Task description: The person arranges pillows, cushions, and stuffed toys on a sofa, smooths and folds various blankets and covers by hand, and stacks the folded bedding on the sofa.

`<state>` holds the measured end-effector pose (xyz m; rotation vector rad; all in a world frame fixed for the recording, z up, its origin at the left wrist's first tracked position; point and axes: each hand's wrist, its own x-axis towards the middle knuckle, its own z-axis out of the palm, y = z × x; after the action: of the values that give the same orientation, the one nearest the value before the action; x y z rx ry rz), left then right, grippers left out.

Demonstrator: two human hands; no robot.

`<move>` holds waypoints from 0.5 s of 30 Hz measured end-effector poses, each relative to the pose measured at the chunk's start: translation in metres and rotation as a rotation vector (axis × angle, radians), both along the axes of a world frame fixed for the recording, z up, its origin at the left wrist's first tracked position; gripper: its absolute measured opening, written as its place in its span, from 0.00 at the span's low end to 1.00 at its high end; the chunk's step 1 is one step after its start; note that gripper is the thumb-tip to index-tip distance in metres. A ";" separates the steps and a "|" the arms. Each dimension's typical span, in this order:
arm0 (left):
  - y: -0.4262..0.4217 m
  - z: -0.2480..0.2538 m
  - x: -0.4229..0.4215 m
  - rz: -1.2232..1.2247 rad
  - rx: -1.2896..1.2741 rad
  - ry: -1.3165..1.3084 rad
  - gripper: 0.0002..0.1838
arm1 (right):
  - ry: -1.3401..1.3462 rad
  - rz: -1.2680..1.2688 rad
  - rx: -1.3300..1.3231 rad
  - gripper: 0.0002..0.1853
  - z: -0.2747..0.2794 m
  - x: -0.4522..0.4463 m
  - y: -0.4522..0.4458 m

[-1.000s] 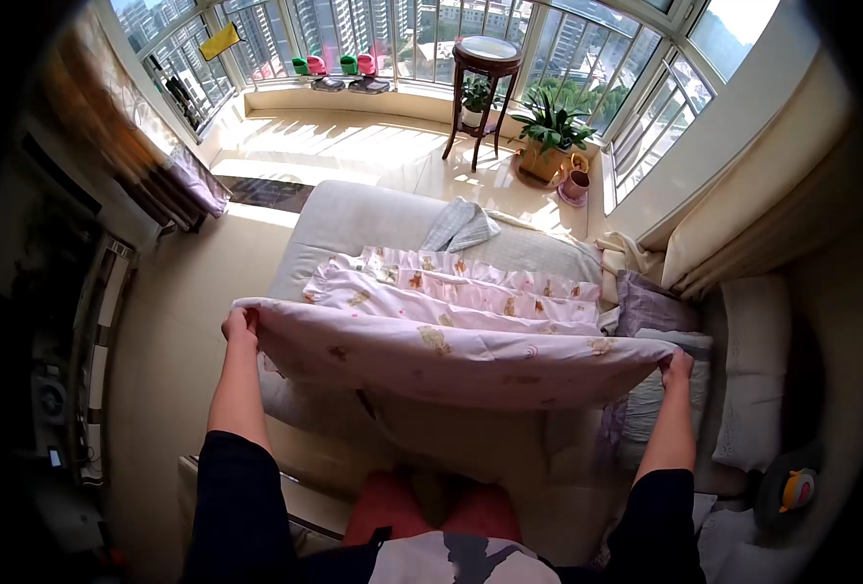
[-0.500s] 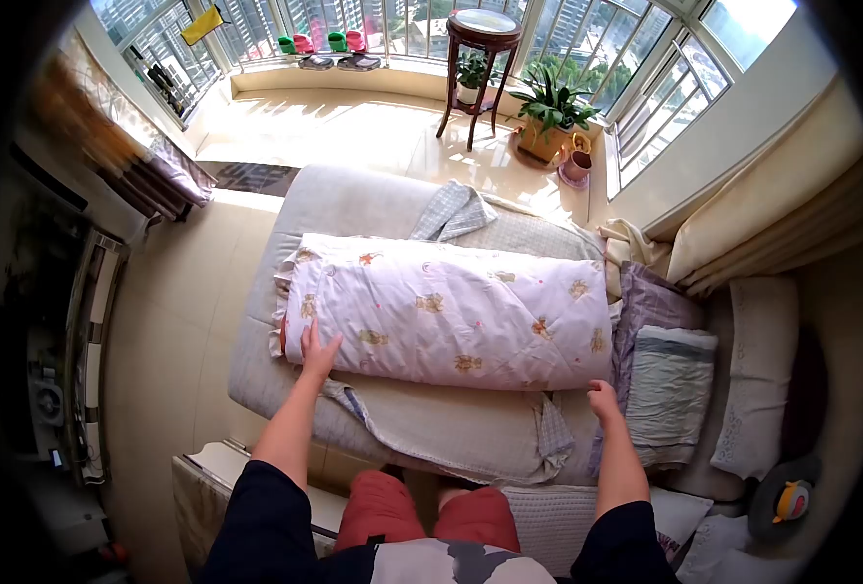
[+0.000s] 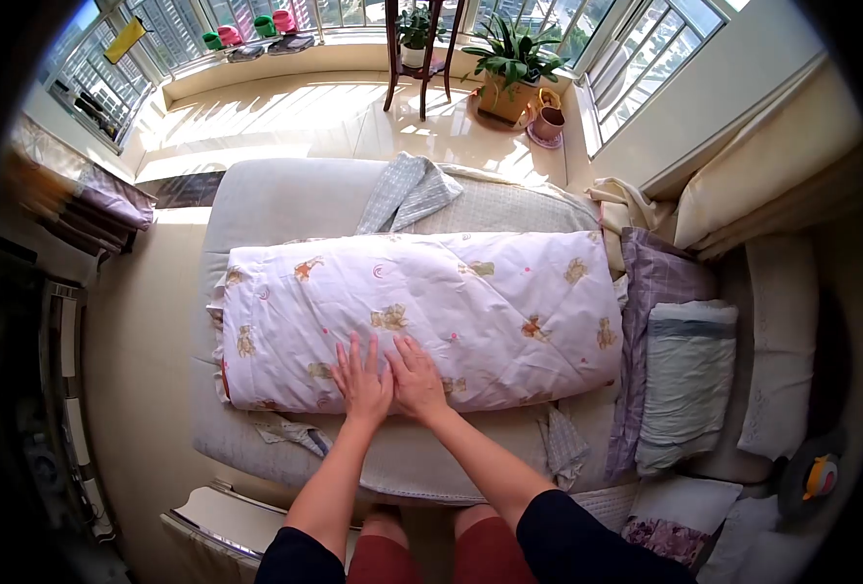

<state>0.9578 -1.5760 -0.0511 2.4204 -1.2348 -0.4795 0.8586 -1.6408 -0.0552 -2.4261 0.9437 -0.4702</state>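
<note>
- Quilt [image 3: 490,311], pale pink with bear prints, lies folded in a long rectangle across the middle of the pale bed [image 3: 271,195].
- The left hand [image 3: 363,387] rests palm down on its near part, fingers spread.
- The right hand [image 3: 416,382] lies flat just beside it, fingers extended, holding nothing.
- A crumpled grey cloth [image 3: 407,195] lies beyond the quilt; a purple cloth [image 3: 660,265] lies near its right end.

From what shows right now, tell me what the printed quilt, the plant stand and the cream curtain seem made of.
Printed quilt: soft matte cloth, perhaps cotton; fine creases show.
Plant stand: probably dark wood, possibly varnished, judging by its reddish-brown legs.
Cream curtain: matte fabric, falling in soft folds; fibre unclear.
</note>
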 end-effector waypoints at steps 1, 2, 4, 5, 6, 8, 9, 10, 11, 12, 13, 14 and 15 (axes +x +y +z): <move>-0.005 -0.014 0.002 -0.051 0.080 -0.183 0.33 | 0.086 0.058 -0.081 0.24 -0.019 0.007 -0.003; -0.008 -0.027 0.007 -0.105 0.161 -0.368 0.33 | 0.095 0.050 -0.072 0.24 -0.032 0.004 -0.014; -0.004 -0.044 0.031 -0.122 0.289 -0.357 0.33 | 0.296 0.096 -0.213 0.25 -0.052 -0.010 -0.043; 0.005 -0.054 0.050 -0.090 0.348 -0.401 0.34 | 0.367 0.055 -0.202 0.26 -0.056 -0.028 -0.067; 0.015 -0.064 0.071 -0.056 0.405 -0.446 0.35 | 0.438 0.015 -0.194 0.27 -0.058 -0.056 -0.094; 0.035 -0.070 0.110 0.060 0.498 -0.496 0.36 | 0.608 -0.156 -0.247 0.30 -0.078 -0.122 -0.143; 0.042 -0.065 0.124 0.114 0.574 -0.486 0.35 | 0.663 -0.227 -0.263 0.31 -0.082 -0.157 -0.163; 0.049 -0.062 0.137 0.167 0.651 -0.478 0.35 | 0.716 -0.292 -0.269 0.31 -0.085 -0.191 -0.181; 0.058 -0.066 0.150 0.158 0.656 -0.472 0.35 | 0.645 -0.288 -0.260 0.31 -0.090 -0.225 -0.197; 0.071 -0.072 0.162 0.159 0.653 -0.551 0.34 | 0.637 -0.286 -0.261 0.30 -0.093 -0.249 -0.203; 0.079 -0.079 0.171 0.158 0.650 -0.632 0.33 | 0.635 -0.313 -0.179 0.30 -0.081 -0.263 -0.207; 0.086 -0.085 0.178 0.150 0.663 -0.628 0.33 | 0.715 -0.350 -0.324 0.30 -0.077 -0.277 -0.213; 0.092 -0.087 0.183 0.164 0.642 -0.630 0.33 | 0.786 -0.478 -0.335 0.30 -0.077 -0.289 -0.215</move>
<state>1.1408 -1.4841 -0.1382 3.3654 -1.2138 -0.0453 0.5693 -1.8558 -0.1317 -2.7128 1.9247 0.2400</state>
